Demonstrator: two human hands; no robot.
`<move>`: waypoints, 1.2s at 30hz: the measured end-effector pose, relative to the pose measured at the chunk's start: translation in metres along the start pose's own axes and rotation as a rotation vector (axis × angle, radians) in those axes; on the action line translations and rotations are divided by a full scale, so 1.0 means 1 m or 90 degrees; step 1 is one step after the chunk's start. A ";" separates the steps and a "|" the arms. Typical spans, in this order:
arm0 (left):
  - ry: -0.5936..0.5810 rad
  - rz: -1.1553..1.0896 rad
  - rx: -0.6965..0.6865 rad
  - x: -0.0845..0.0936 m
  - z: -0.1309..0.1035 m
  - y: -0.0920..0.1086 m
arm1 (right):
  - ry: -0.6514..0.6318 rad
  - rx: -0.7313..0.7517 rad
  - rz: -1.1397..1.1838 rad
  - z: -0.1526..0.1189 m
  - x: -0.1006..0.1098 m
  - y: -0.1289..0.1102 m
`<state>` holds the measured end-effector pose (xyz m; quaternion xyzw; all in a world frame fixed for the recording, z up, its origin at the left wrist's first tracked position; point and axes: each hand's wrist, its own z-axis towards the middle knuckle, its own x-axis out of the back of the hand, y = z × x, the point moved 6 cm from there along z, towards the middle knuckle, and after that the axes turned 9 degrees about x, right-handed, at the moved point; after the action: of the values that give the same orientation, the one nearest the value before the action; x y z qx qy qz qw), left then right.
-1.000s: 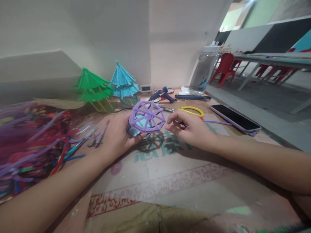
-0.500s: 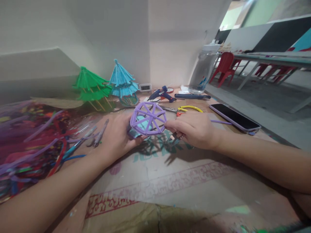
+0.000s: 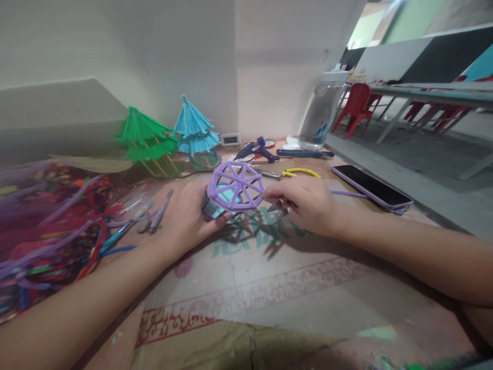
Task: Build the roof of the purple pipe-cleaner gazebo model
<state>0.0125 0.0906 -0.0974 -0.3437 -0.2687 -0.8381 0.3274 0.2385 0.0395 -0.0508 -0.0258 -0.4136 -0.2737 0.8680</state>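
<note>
My left hand (image 3: 188,208) is closed round the left side of a purple pipe-cleaner frame (image 3: 241,182), a rounded ring crossed by several spokes. Behind and below its spokes shows a shiny light-blue piece (image 3: 224,198), partly covered by my fingers. At the frame's right rim, my right hand (image 3: 308,203) has thumb and forefinger pinched together, with the other fingers curled under. A small dark shape shows beneath those fingers, too unclear to name. A purple pipe cleaner (image 3: 348,193) sticks out behind my right hand; whether it is held cannot be made out.
Behind stand a green tiered model (image 3: 144,136), a blue one (image 3: 195,131), a small digital clock (image 3: 230,139), a glue gun (image 3: 257,149) and a water bottle (image 3: 321,113). Yellow-handled pliers (image 3: 302,172) and a phone (image 3: 372,185) lie right. Mixed pipe cleaners (image 3: 50,226) heap left.
My right hand has shifted slightly and its fingers have curled further, so less shows beneath them. The purple frame has tilted a little; my left hand stays around it.
</note>
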 end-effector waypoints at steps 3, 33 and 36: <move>-0.010 -0.003 0.008 -0.001 0.000 -0.002 | -0.026 -0.095 0.054 -0.002 -0.005 0.007; -0.073 -0.230 0.027 -0.009 0.013 -0.006 | -0.093 -0.175 0.331 0.016 0.009 0.013; -0.077 -0.217 0.031 -0.009 0.012 -0.006 | -0.026 -0.245 0.301 0.010 0.003 0.017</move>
<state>0.0180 0.1061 -0.0977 -0.3348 -0.3628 -0.8525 0.1720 0.2414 0.0554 -0.0387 -0.2906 -0.3544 -0.1368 0.8782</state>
